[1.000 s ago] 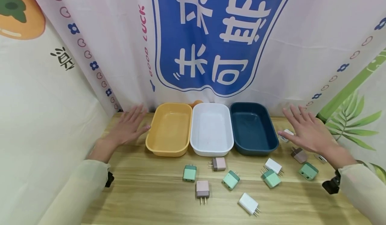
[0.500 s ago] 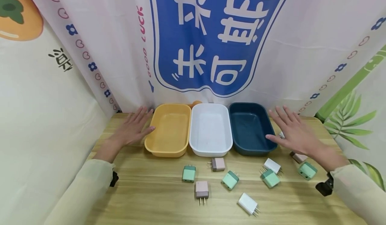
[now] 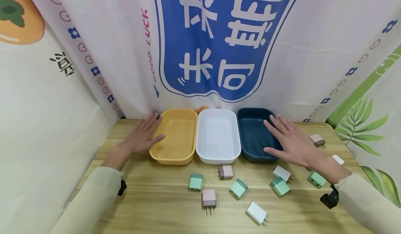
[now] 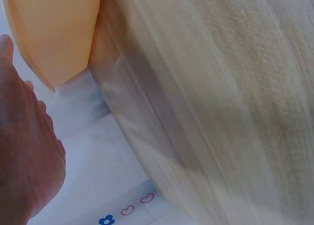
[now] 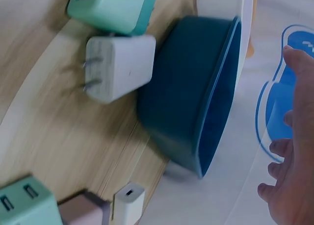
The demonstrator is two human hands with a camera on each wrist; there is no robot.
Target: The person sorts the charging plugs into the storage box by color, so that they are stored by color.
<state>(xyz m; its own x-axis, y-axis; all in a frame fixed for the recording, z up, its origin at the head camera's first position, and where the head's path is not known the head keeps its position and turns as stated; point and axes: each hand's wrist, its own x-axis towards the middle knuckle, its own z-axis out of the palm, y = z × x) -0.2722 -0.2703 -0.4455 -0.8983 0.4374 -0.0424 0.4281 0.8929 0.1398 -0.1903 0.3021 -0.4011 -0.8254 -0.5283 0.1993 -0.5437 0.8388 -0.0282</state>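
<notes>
My left hand is spread at the left side of the yellow tray, thumb and fingertips overlapping its rim in the head view. Fingers straight, my right hand hovers over the right side of the dark blue tray; the right wrist view shows it above the tray's rim. Neither hand holds anything. Between these two trays stands a white tray. In front lie charger plugs: a green one, a pink one, a white one and several more.
Near the right forearm sit a green charger, a pink charger and a white charger, partly covered by the arm. A white charger lies close beside the blue tray. A printed curtain hangs behind the wooden table.
My right hand has moved left, from beside the blue tray to over it, uncovering a pink charger at the right. My left hand has shifted slightly right toward the yellow tray.
</notes>
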